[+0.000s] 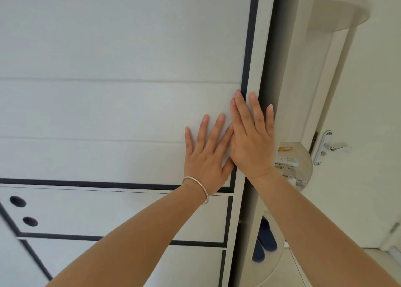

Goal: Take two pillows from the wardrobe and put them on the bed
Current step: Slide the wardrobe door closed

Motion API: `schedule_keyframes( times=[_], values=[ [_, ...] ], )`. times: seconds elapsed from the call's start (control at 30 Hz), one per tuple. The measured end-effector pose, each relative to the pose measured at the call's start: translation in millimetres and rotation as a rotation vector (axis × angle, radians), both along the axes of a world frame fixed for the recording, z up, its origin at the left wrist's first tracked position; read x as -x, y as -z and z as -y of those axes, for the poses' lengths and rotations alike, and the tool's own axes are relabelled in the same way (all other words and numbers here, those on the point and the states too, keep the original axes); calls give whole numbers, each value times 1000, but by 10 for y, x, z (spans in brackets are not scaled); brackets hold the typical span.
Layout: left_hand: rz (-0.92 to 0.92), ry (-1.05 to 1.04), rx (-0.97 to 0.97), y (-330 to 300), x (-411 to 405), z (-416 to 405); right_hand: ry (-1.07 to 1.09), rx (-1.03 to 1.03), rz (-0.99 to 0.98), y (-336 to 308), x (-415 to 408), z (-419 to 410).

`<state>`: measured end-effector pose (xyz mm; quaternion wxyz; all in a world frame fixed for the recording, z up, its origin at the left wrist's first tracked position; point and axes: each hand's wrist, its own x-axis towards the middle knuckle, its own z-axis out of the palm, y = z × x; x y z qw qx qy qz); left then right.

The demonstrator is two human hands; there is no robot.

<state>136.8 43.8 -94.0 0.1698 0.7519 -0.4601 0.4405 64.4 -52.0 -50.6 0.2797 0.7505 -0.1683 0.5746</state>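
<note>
Both palms flat, left hand (206, 156) & right hand (251, 139) on wardrobe door (121, 104)

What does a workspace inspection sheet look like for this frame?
Surface: white wardrobe door with dark trim, shut; drawers below, also shut.
Job's things: no pillows or bed in view.
Clutter: small items, too blurred to name, on a rounded corner shelf; dark blue slippers lower down.
Grippers: left hand flat on the door, fingers spread, bangle on the wrist; right hand flat across the door's right edge. Both empty.
Cables: nothing seen.
Surroundings: room door with lever handle to the right; pale tiled floor.
</note>
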Motion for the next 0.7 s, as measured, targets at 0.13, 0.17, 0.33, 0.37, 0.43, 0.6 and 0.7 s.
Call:
schedule_keyframes(
  times=[0.13, 0.17, 0.33, 0.37, 0.43, 0.6, 0.7],
  values=[
    [-6, 38, 21, -8, 84, 69, 11, 27, 61, 16, 51, 96],
    [-5, 44, 27, -4, 95, 90, -2, 22, 72, 17, 64, 122],
    [6, 63, 50, 11, 155, 175, -20, 24, 71, 43, 142, 209],
    [3, 65, 54, 11, 170, 185, -18, 30, 66, 48, 159, 221],
    [-7, 62, 59, 8, 201, 208, -11, 38, 70, 58, 183, 236],
    [-22, 54, 61, 18, 241, 262, 14, 47, 69, 51, 205, 264],
    [-20, 50, 51, 19, 219, 273, 12, 35, 57, 56, 195, 273]
  ],
)
